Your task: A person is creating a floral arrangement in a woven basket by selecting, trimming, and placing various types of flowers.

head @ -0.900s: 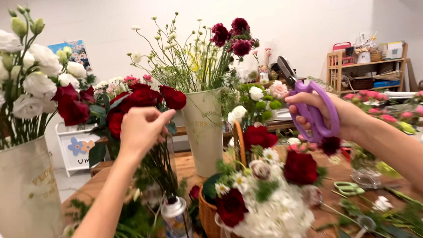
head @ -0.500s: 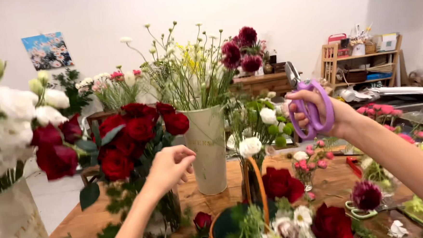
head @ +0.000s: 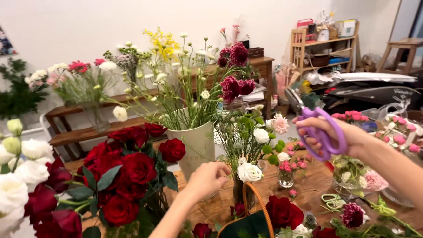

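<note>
Clearly the purple-handled scissors (head: 318, 128) are the tool in hand: the right hand (head: 330, 137) is clenched through their loops and holds them up in the air over the right part of the table (head: 311, 184), well above the flowers. Their long axis runs on a slant, with the handles low and to the right and the dark blades rising up and to the left, so the tip points toward the back of the room; whether the blades are parted I cannot tell.

The left hand (head: 207, 179) reaches down among the stems just beside the cream vase (head: 196, 144) of tall green and white sprays, its fingers curled inward, but whether they grip a stem is hidden.

As a judgement, this looks like the picking of a stem for cutting, with the cut itself not yet made. A cut would call for one stem drawn free of the bunch and the blades brought down and turned across it.

Beside the left hand stands a bunch of red roses (head: 127, 171), and farther left white blooms (head: 7, 183). At the near edge sits a basket with a brown handle (head: 254, 203), holding dark red flowers.
</note>
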